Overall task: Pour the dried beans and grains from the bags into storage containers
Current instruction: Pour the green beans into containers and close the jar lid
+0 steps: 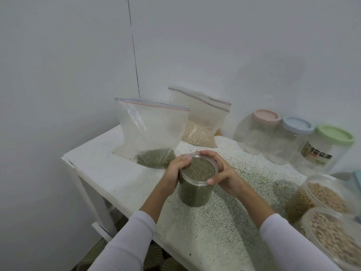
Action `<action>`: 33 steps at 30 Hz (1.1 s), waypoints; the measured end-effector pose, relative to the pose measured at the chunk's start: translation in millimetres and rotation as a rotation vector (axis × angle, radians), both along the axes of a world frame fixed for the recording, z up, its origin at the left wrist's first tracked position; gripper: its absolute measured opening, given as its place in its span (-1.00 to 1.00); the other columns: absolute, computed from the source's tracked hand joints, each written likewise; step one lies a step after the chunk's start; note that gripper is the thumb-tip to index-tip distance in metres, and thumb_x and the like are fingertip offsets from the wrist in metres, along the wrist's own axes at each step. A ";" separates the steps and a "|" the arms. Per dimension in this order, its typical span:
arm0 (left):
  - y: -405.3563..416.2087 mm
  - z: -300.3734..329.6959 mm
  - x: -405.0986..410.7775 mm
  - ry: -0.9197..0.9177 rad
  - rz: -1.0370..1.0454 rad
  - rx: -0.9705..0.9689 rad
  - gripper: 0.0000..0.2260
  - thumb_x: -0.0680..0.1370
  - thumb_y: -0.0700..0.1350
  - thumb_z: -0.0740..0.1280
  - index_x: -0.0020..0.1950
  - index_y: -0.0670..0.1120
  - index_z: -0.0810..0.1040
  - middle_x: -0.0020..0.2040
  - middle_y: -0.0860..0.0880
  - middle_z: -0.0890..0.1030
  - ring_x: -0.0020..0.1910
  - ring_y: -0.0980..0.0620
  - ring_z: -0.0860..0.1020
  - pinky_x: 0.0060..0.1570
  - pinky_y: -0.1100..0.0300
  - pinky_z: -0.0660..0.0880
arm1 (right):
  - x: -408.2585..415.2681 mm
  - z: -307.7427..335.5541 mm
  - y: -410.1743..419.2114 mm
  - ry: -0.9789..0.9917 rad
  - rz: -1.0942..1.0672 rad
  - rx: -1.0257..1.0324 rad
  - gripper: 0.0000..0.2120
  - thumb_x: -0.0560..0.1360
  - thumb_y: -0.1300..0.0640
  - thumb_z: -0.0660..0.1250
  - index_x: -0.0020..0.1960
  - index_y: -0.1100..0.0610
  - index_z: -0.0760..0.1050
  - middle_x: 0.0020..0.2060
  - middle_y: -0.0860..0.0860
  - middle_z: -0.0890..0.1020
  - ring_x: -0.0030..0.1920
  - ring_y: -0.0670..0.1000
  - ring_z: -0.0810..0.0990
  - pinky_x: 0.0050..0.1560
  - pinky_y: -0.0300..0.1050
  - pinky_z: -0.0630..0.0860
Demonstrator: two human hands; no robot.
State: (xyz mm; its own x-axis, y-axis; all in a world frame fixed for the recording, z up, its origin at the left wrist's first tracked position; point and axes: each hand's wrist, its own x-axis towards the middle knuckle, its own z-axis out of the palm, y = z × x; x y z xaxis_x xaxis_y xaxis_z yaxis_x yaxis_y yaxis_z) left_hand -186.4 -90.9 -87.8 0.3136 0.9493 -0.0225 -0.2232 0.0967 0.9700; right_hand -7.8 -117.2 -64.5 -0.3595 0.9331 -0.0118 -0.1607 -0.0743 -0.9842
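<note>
My left hand and right hand both curled round clear lid rim atop mung-bean jar; near-empty zip bag just behind.

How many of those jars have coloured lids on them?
3, in a row at the table's far right: a pink-lidded jar, a blue-lidded jar beside it, then a green-lidded jar. More may sit beyond the right edge.

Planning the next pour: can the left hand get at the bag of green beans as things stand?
Probably yes, once it lets go. The left hand grips the jar of green beans together with the right hand; the bag stands just beyond it with nothing between.
</note>
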 end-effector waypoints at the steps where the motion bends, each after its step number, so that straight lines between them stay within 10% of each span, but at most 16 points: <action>1: 0.1 -1.2 0.0 -0.008 -0.007 0.001 -0.62 0.44 -0.01 0.30 0.18 -0.18 0.57 0.09 -0.18 0.64 0.10 -0.11 0.58 0.20 -0.03 0.46 | 0.8 -0.7 0.5 -0.005 -0.005 -0.003 -0.14 -0.07 0.36 0.46 0.24 0.17 0.38 0.27 0.19 0.47 0.20 0.16 0.51 0.10 0.01 0.53; 12: -5.3 -3.2 -9.6 0.117 -0.115 0.102 -0.32 0.39 0.31 0.37 0.32 -0.12 0.47 0.24 -0.18 0.55 0.26 -0.12 0.51 0.29 -0.02 0.43 | 5.1 7.9 4.6 -0.278 -0.009 0.048 -0.13 -0.10 0.20 0.56 0.20 0.08 0.39 0.20 0.13 0.50 0.22 0.17 0.52 0.20 0.07 0.50; 17: -5.0 -1.1 -26.3 0.226 -0.394 0.121 0.14 0.04 0.07 0.66 0.49 0.01 0.13 0.39 -0.09 0.35 0.36 0.00 0.39 0.30 0.18 0.38 | -4.8 35.5 -4.5 -0.749 -0.027 0.175 -0.02 -0.07 -0.14 0.58 0.25 0.00 0.21 0.09 -0.01 0.43 0.12 0.02 0.51 0.08 -0.08 0.54; 23: -12.1 0.9 -20.6 0.274 -0.277 0.161 -0.09 0.05 -0.11 0.59 0.32 0.13 0.26 0.29 0.01 0.44 0.25 0.16 0.46 0.14 0.29 0.45 | -21.1 57.2 -7.2 -1.625 -0.008 0.470 0.08 0.17 -0.51 0.34 0.45 0.11 0.13 0.39 0.05 0.29 0.35 0.10 0.30 0.38 0.17 0.23; 26: -12.7 1.0 -21.2 0.281 -0.287 0.171 -0.12 0.08 -0.15 0.59 0.30 0.14 0.27 0.27 0.03 0.44 0.22 0.22 0.47 0.11 0.33 0.45 | -25.9 55.2 0.6 -1.492 0.157 0.592 0.08 0.22 -0.44 0.36 0.53 0.01 0.00 0.52 -0.03 0.09 0.50 0.08 0.02 0.47 0.22 -0.04; 33: -14.8 -4.2 -19.5 0.282 -0.260 0.159 -0.01 0.08 -0.15 0.59 0.44 -0.02 0.19 0.32 -0.07 0.43 0.28 0.08 0.46 0.17 0.23 0.47 | -39.6 32.2 -4.9 -1.409 -0.037 0.735 -0.24 0.24 -0.37 0.11 0.41 -0.15 0.28 0.29 -0.07 0.36 0.27 0.01 0.24 0.15 0.04 0.44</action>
State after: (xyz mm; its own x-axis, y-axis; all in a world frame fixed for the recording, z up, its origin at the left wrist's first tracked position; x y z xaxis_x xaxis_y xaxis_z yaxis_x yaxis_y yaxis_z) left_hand -205.9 -105.7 -91.9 0.5457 0.8380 -0.0014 0.0655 -0.0410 0.9970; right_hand -47.4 -122.1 -32.4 -0.4288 0.8931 0.1362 0.8804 0.4469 -0.1586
